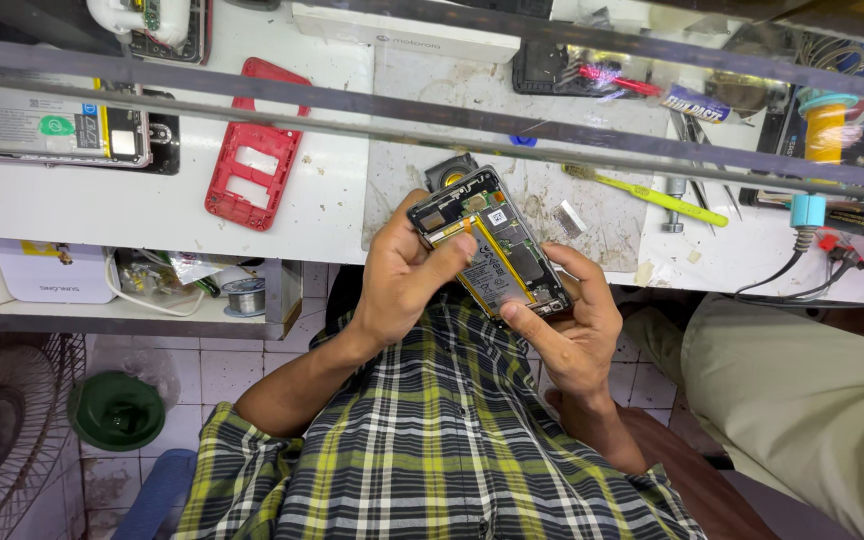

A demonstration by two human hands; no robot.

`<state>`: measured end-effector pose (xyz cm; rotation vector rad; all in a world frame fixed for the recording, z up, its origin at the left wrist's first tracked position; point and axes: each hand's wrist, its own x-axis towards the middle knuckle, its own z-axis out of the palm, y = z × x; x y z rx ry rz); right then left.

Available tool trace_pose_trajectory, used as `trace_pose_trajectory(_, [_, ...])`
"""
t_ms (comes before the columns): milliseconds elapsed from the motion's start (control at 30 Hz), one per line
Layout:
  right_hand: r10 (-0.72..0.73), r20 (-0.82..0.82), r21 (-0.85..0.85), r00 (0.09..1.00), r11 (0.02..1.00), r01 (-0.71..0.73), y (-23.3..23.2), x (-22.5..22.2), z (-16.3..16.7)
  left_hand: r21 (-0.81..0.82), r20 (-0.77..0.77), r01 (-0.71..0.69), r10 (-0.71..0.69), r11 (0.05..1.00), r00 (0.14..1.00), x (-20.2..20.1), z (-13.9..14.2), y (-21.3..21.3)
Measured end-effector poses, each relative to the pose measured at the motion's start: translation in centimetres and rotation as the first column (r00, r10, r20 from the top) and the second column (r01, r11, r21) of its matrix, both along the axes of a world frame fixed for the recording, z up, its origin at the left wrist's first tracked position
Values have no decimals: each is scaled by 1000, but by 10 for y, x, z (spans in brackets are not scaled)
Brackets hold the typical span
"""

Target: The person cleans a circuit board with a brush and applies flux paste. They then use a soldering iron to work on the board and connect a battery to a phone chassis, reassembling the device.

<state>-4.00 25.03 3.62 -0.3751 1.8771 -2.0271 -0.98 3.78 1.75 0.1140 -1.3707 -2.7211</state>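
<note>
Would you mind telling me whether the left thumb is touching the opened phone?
Touching: the head view shows the left hand with its thumb lying across the opened phone.

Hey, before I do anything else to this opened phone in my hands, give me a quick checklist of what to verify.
1. Grip on the opened phone: ok, left hand and right hand both hold it.
2. Battery exposed: ok, back cover is off.
3. Phone supported by the table: not ok, it is held in the air at the edge.
4. Tool in hand: not ok, the yellow toothbrush lies on the table.
5. Connectors unplugged: cannot tell.
</note>
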Motion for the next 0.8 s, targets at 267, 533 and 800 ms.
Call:
trace_pose_trajectory(267, [31, 0, 34, 1000, 999, -31, -10, -3, 9, -204, -38, -168, 164, 964, 986, -1, 5, 12])
trace_pose_trajectory(533, [16, -463, 293, 886, 947, 136, -32, -13, 21, -430, -88, -261, 247, 864, 965, 5, 13, 19])
trace_pose_trajectory(800, [-105, -326, 94, 940, 985, 143, -32, -22, 10, -494, -166, -213, 149, 843, 975, 10, 16, 15])
